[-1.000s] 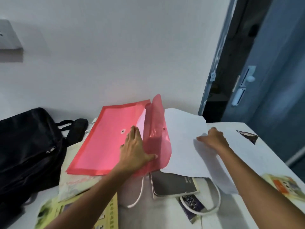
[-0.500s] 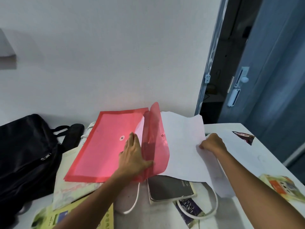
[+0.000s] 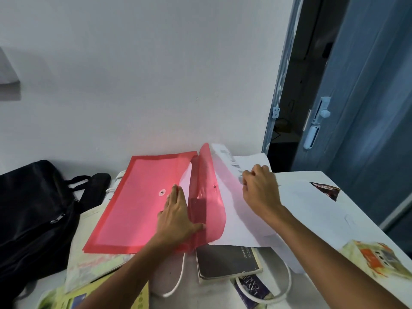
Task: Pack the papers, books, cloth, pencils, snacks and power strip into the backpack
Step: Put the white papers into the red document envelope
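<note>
A red plastic document folder (image 3: pixel 136 201) lies on the table with its flap (image 3: pixel 209 197) standing open. My left hand (image 3: pixel 178 217) lies flat on the folder at its mouth, thumb under the flap. My right hand (image 3: pixel 258 192) grips the white papers (image 3: pixel 236 219) by their far edge; their left side lies behind the flap at the folder's opening. The black backpack (image 3: pixel 33 215) sits at the left, zipped as far as I can see. A dark book (image 3: pixel 225 262) lies under the papers near the front.
A white cable (image 3: pixel 287 288) of the power strip loops near the front edge over a dark snack packet (image 3: pixel 252 291). Yellow-green books (image 3: pixel 89 268) lie under the folder. Another snack packet (image 3: pixel 325 190) and a colourful one (image 3: pixel 379 262) lie at the right. A blue door stands open at the right.
My right hand has moved left and up with the papers, sliding them further behind the folder's flap. My left hand has stayed on the folder.
</note>
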A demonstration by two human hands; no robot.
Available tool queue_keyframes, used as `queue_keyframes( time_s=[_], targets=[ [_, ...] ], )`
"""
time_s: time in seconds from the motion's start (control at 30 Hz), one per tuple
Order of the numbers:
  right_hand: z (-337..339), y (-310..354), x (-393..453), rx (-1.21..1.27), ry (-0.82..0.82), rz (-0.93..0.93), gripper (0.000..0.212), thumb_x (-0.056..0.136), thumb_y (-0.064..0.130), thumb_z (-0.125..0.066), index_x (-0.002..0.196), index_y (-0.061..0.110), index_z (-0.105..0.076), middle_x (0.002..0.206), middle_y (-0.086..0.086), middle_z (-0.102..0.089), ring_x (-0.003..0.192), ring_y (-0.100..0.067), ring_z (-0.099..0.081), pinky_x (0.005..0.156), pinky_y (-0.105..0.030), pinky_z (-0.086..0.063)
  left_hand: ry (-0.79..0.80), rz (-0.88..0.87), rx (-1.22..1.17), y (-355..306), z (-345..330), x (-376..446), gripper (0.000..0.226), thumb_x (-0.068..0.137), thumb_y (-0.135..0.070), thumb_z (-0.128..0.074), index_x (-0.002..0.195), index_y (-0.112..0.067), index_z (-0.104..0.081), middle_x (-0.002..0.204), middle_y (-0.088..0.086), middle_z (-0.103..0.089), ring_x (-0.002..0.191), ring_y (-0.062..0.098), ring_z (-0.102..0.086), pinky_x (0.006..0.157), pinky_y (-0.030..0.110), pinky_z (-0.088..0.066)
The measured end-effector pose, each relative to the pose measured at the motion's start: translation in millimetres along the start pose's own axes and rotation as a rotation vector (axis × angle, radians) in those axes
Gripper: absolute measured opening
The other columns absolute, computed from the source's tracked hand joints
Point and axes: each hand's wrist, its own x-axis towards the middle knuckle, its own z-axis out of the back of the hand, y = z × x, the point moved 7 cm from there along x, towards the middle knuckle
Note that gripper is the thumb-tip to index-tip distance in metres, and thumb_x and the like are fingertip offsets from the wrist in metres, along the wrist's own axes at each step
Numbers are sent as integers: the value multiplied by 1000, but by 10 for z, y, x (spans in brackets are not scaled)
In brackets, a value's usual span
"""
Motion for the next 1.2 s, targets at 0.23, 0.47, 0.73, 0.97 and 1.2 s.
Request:
queue_keyframes(
  time_s=[0.23,0.47,0.73,0.97,1.2],
  targets=[
    [597,386,205,759,66,-95,4,96,11,-47,96,13,-44,68,3,-49,58,-13,-47,51,-24,-34,22,3,-8,-9,-20,-22,129,64,-58,-76,151,-9,7,161,5,11,148,24,-4,114,49,-28],
    [1106,431,363,1600,-12,-302,21,91,-1,-54,95,18,-62,86,-1,-72,73,-15,-68,66,-25,-55,64,-4,-32,44,-57,-15,109,71,-42,-69,151,-6,-5,160,3,-1,148,30,-6,109,50,-35],
    [-17,81,61,1212,474,-632,26,86,6,-62,110,14,-63,95,-7,-68,74,-18,-64,62,-23,-52,-27,-22,-150,-15,45,-69,118,63,-80,-52,150,-9,-19,159,8,-16,144,27,-22,105,49,-39],
    [-101,-341,-49,901,460,-640,19,72,7,-76,85,-2,-66,75,-9,-65,62,-21,-60,57,-24,-45,-14,-74,-64,12,26,-46,122,48,-74,-58,150,-25,-13,155,-3,-17,140,25,-27,99,53,-44],
    [241,-401,171,749,553,-538,16,75,-4,-73,75,8,-62,74,-6,-65,64,-18,-60,54,-23,-44,47,-23,-19,-1,9,-74,130,64,-62,-74,151,-12,10,160,4,12,148,25,-1,113,54,-26]
  ],
)
